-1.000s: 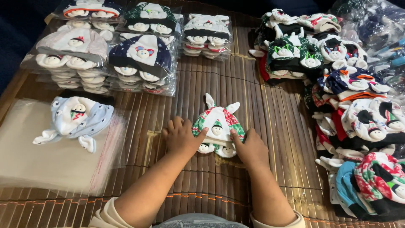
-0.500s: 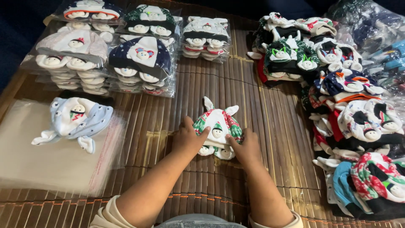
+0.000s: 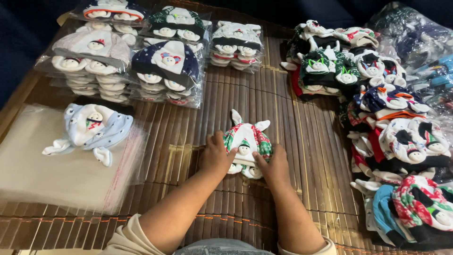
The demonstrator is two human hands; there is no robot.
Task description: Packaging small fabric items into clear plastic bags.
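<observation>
Head view: both hands pressed on a small red, green and white baby hat

Head view puts my two hands low in the middle of the bamboo mat (image 3: 288,118), close to its near edge. My left hand (image 3: 216,156) lies flat with fingers spread, its fingertips on the left edge of the red, green and white hat (image 3: 247,141). My right hand (image 3: 272,165) mirrors it on the hat's lower right edge, thumb tucked against the fabric. Neither hand is clenched; each rests open on the hat and pins it to the mat, and I cannot tell whether any finger is curled under the rim. The hat lies flat, its two white pointed ears aimed toward the far edge, a little snowman face sewn at its middle and two more small faces at its bottom rim between my hands.

Outward to the left, near the mat's left edge, a clear plastic bag (image 3: 61,174) lies flat, and a pale blue hat (image 3: 92,130) with tie ends rests on its far part, well apart from my left hand. Beyond that, in the far left corner, stacks of bagged hats (image 3: 132,56) stand in rows, wrapped in clear film, white, pink and navy. A separate bagged stack (image 3: 236,45) sits at the far edge, straight ahead of my hands.

Along the right edge runs a loose heap of unbagged hats (image 3: 387,123), dark, white, red and green, reaching from the far corner to the near one
</observation>
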